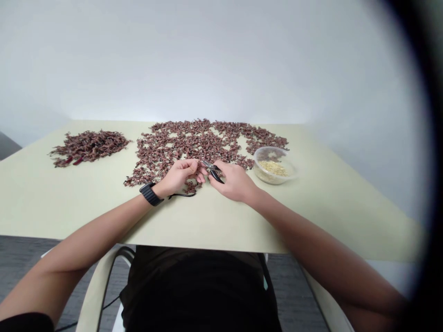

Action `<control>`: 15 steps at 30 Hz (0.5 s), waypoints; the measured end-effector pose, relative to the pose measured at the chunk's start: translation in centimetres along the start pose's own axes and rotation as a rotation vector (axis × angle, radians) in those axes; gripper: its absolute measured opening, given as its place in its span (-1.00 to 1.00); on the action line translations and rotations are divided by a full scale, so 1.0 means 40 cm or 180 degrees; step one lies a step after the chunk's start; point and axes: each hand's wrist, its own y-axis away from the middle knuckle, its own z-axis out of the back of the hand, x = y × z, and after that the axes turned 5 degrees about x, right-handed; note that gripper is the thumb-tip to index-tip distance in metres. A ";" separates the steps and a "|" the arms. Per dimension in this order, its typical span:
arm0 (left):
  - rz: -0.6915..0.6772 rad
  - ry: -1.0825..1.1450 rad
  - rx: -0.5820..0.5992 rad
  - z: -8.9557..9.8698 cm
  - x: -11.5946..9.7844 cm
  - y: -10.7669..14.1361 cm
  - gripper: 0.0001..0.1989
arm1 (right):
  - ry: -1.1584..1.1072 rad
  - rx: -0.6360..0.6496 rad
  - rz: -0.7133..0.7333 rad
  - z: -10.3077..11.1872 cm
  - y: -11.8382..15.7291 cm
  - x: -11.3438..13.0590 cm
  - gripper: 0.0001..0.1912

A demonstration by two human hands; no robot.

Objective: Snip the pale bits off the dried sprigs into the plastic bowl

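My right hand is closed round the black handles of small pliers, whose metal jaws point left toward my other hand. My left hand, with a black watch on its wrist, is closed, thumb and forefinger pinched at the jaws' tip; what it holds is too small to make out. Behind both hands spreads a wide layer of small reddish-brown pieces. Below the left hand lie a few more such pieces and a thin black item. A clear round bowl with small golden bits stands right of my right hand.
A separate heap of reddish-brown strands lies at the left of the pale yellow table. A white wall rises behind the table. Chair armrests show below the near edge, and a dark curved blur covers the right border.
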 end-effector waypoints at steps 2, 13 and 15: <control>0.0011 -0.0026 0.0014 -0.001 -0.002 0.000 -0.64 | -0.0049 0.0032 0.0026 0.000 0.000 0.000 -0.80; 0.0026 0.0014 -0.0001 -0.005 -0.002 0.000 -0.68 | -0.0152 0.0122 -0.0047 -0.001 0.000 0.005 -0.81; 0.0045 0.0032 -0.0031 -0.007 -0.003 0.001 -0.67 | -0.0169 0.0129 -0.0040 0.001 0.000 0.007 -0.80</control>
